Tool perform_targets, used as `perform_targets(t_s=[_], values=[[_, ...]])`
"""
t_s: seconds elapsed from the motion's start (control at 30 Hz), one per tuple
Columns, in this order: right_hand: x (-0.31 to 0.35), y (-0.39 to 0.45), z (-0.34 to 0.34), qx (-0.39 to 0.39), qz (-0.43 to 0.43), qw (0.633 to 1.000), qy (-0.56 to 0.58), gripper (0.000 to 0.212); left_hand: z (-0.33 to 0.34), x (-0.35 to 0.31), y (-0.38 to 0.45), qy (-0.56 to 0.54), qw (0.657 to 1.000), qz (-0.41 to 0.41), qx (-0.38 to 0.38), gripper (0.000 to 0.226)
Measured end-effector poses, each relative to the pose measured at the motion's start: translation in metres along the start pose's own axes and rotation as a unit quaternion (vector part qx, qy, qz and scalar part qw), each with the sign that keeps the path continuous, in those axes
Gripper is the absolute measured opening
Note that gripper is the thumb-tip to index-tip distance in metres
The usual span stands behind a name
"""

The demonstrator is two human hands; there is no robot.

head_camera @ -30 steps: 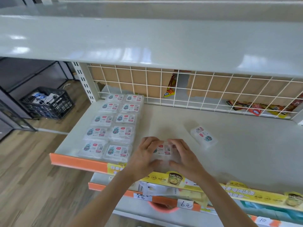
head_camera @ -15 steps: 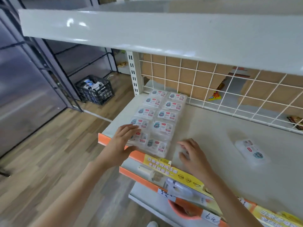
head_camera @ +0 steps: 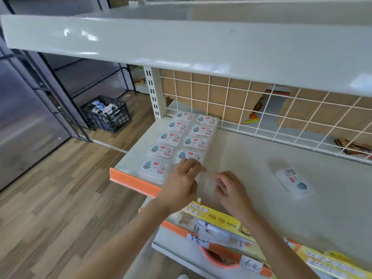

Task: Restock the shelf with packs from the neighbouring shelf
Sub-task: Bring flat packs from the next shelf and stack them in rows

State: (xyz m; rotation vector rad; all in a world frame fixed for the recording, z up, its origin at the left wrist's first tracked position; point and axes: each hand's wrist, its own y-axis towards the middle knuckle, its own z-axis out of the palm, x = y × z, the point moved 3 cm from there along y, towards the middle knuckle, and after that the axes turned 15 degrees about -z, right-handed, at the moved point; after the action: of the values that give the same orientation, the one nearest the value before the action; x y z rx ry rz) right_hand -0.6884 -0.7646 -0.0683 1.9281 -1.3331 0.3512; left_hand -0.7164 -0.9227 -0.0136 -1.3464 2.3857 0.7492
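Both hands hover over the shelf (head_camera: 251, 158) front beside the stacked packs (head_camera: 181, 137). Left hand (head_camera: 181, 182) and right hand (head_camera: 231, 188) have loosely curled fingers; whether either holds anything cannot be told. One loose pack (head_camera: 293, 183) lies well apart.

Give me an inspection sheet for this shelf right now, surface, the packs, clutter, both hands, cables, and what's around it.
Surface: pale shelf with an orange front strip, mostly bare on the right.
Job's things: grid of packs in two columns at the shelf's left end; one loose pack lies askew, apart to the right.
Clutter: snack wrappers behind the wire grid back.
Hands: left hand over the grid's front right corner; right hand beside it; what they grip is blurred.
Cables: nothing seen.
Surroundings: black crate on the wood floor to the left; price tags on the shelf below.
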Motion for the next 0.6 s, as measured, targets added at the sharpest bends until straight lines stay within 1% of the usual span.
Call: perform_targets(t_s=[0.13,0.3,0.4,0.43,0.47,0.53,0.57,0.6], values=[[-0.012,-0.017,-0.031,-0.036,0.032,0.998,-0.044,0.027,0.048,-0.034,0.015,-0.008,0.998,0.033,0.05,0.04],[-0.029,-0.041,-0.076,-0.064,0.071,0.984,-0.149,0.023,0.086,-0.037,0.017,0.027,0.993,0.036,0.108,0.039],[-0.041,-0.05,-0.099,-0.125,0.086,0.956,-0.25,0.025,0.089,-0.03,0.018,0.003,0.992,0.024,0.127,0.04],[-0.048,-0.054,-0.105,-0.14,0.116,0.944,-0.275,0.024,0.089,-0.029,0.019,-0.005,0.991,0.023,0.129,0.039],[-0.054,-0.058,-0.109,-0.144,0.157,0.934,-0.288,0.027,0.088,-0.029,0.019,-0.013,0.992,0.022,0.127,0.038],[-0.066,-0.064,-0.112,-0.115,0.233,0.928,-0.269,0.042,0.088,-0.03,0.019,-0.027,0.993,0.019,0.117,0.036],[-0.068,-0.065,-0.112,-0.106,0.249,0.933,-0.239,0.046,0.088,-0.03,0.019,-0.033,0.993,0.016,0.111,0.035],[-0.067,-0.065,-0.111,-0.106,0.245,0.942,-0.204,0.047,0.088,-0.03,0.018,-0.036,0.994,0.011,0.103,0.035]])
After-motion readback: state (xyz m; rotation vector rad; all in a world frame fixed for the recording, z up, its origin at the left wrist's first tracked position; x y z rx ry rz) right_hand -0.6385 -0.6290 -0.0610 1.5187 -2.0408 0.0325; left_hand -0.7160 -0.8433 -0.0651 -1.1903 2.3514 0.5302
